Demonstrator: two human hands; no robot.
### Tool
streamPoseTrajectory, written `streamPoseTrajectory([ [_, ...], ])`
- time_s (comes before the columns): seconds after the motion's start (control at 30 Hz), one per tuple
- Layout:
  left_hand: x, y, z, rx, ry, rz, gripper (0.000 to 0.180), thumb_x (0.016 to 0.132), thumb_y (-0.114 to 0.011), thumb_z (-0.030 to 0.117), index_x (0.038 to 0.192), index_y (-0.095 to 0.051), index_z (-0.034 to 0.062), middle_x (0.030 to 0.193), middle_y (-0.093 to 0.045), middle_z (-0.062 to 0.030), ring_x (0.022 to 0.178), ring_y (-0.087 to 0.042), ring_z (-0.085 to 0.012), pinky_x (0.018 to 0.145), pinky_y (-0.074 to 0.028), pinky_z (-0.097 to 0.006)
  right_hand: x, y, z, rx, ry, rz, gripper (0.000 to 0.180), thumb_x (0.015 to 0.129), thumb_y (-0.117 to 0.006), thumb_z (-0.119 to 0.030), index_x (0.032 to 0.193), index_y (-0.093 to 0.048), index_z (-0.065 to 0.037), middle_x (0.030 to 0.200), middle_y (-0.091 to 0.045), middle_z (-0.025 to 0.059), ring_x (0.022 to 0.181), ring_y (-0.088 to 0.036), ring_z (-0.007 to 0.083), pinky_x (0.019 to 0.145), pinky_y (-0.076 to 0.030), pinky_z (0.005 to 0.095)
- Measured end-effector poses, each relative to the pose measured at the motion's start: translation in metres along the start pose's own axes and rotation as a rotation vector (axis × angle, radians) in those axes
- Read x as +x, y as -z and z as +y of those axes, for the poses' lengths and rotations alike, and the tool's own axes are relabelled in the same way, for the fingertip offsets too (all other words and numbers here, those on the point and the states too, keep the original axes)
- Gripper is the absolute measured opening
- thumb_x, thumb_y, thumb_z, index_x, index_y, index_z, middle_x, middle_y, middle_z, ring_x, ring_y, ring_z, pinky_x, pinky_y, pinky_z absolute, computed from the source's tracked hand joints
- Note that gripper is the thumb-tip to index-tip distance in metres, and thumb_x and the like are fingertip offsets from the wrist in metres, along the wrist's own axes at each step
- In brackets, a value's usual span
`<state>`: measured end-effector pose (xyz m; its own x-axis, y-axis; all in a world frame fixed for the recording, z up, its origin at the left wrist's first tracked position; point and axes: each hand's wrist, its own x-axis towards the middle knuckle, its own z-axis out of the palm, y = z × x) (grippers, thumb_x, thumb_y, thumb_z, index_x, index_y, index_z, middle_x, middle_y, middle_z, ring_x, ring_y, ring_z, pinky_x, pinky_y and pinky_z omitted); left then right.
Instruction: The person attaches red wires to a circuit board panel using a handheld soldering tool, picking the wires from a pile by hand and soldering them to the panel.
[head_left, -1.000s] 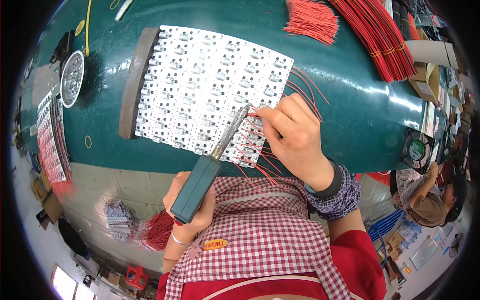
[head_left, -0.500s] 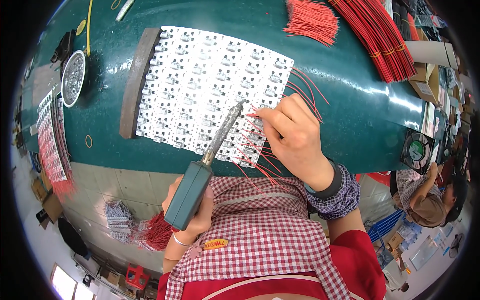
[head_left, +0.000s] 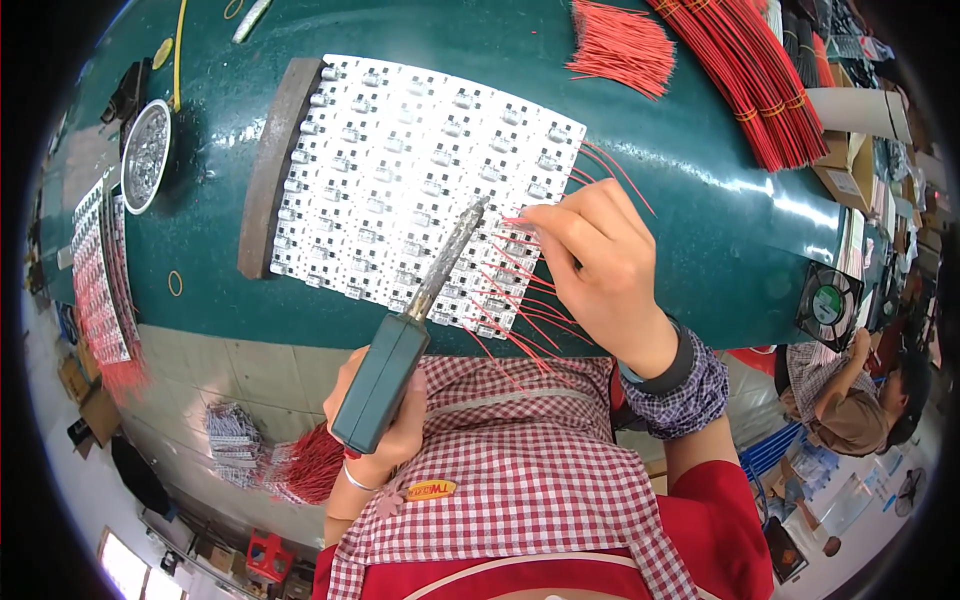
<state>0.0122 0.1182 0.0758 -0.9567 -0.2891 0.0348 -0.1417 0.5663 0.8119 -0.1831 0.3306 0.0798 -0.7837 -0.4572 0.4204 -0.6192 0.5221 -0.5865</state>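
My left hand [head_left: 402,432] is wrapped round the green handle of a soldering iron [head_left: 382,382]. The iron's dark tip rests over a white panel of small circuit boards [head_left: 385,170], close to my right hand, though I cannot tell if it touches. Rows of silvery cylindrical parts and black chips cover the panel. My right hand [head_left: 600,265] pinches a thin red wire [head_left: 515,221] at the panel's right side. Several red wires [head_left: 520,290] fan out from the panel's lower right edge, and more curve out beyond my right hand. A dark bar [head_left: 275,170] lies along the panel's left edge.
Bundled red wires [head_left: 750,80] and a loose pile of short red wires [head_left: 622,48] lie at the far right. A bowl [head_left: 147,157] stands left, above more wired panels [head_left: 100,290]. A small black fan [head_left: 830,305] sits right; a person [head_left: 860,395] works beyond it.
My right hand has shifted slightly right and still pinches a red wire. The iron's tip has barely moved, staying near the same spot on the panel.
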Motion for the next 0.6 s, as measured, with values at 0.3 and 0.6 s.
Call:
streamPoseTrajectory([
  [0.3, 0.011, -0.003, 0.006, -0.06, -0.03, -0.043, 0.027, 0.075, -0.076, -0.005, 0.101, -0.072, -0.0053, 0.102, -0.071, -0.0198, 0.08, -0.073, -0.0323, 0.068, -0.058, -0.034, 0.001, -0.004, 0.006, 0.012, -0.029, -0.07, 0.027, 0.075, -0.073, 0.011, 0.097, -0.074, -0.004, 0.081, -0.059, 0.0075, 0.076, -0.058, 0.0258, 0.065, -0.048, 0.036],
  [0.6, 0.02, -0.002, 0.014, -0.057, -0.038, -0.026, 0.024, 0.074, -0.075, -0.007, 0.098, -0.071, -0.0052, 0.098, -0.07, -0.0177, 0.074, -0.071, -0.0287, 0.063, -0.056, -0.032, 0.001, -0.006, 0.004, -0.045, -0.02, -0.088, 0.027, 0.075, -0.072, 0.011, 0.097, -0.073, -0.004, 0.08, -0.057, 0.0078, 0.075, -0.057, 0.0259, 0.064, -0.048, 0.0373],
])
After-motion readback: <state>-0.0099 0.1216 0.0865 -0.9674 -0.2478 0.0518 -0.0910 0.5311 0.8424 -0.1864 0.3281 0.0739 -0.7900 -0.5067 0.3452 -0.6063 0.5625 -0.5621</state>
